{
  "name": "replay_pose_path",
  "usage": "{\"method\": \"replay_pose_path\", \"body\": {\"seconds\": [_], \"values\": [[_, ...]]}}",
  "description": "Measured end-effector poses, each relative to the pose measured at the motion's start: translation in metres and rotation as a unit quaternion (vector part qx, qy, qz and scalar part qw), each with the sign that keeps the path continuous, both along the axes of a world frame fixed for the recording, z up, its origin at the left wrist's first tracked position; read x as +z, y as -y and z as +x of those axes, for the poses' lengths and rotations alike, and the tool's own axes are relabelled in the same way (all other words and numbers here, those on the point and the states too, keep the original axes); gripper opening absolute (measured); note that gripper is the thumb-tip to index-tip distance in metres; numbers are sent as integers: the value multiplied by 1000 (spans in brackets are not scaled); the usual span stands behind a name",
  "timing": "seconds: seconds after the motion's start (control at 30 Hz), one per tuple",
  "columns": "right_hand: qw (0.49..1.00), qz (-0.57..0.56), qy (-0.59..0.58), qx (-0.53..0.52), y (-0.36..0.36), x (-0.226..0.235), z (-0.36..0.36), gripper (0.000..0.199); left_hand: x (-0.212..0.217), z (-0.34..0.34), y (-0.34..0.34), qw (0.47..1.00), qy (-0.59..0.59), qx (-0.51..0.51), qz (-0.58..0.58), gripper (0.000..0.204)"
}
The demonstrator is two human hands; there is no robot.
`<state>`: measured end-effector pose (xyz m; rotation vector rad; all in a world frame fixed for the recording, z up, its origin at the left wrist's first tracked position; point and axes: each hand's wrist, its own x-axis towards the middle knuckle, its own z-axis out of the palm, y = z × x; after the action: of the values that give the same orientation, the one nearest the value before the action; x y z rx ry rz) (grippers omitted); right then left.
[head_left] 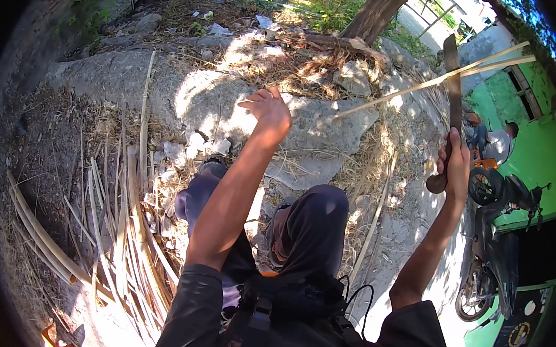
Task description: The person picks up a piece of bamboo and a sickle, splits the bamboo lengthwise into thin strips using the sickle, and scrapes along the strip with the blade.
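Note:
In my right hand (456,161) is a machete (454,90), gripped by its dark handle with the blade pointing up and away. A thin pale bamboo strip (388,96) crosses the blade. Toward its right end it parts into two prongs near the blade; whether the blade sits inside the split I cannot tell. My left hand (269,115) is raised over the grey rock, fingers stretched out and apart, holding nothing. It is well to the left of the strip's near end. My bent knees are below, between my arms.
Many long split bamboo strips (135,248) lie in a heap at my left. Rock slabs (309,165) and dry fibres are in front, with a tree trunk (389,4) beyond. At right are a motorcycle (496,248), a seated person (500,143) and a green wall (548,167).

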<state>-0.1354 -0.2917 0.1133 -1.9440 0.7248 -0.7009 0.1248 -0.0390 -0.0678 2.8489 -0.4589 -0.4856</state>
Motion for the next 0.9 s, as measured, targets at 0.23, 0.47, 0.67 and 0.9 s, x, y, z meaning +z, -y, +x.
{"method": "replay_pose_path", "body": {"seconds": [0.23,0.47,0.67,0.9], "values": [[999,-15,26,-23,-36,73,-46,39,-13,3,13,994,101,-23,44,70],[997,-24,-75,0,14,-48,47,41,-4,-4,17,997,79,-1,6,68],[999,2,-42,-14,0,16,-6,42,-4,-2,5,997,73,3,17,70],[999,-50,-17,2,-30,61,-19,40,-5,0,15,995,96,13,14,71]]}}
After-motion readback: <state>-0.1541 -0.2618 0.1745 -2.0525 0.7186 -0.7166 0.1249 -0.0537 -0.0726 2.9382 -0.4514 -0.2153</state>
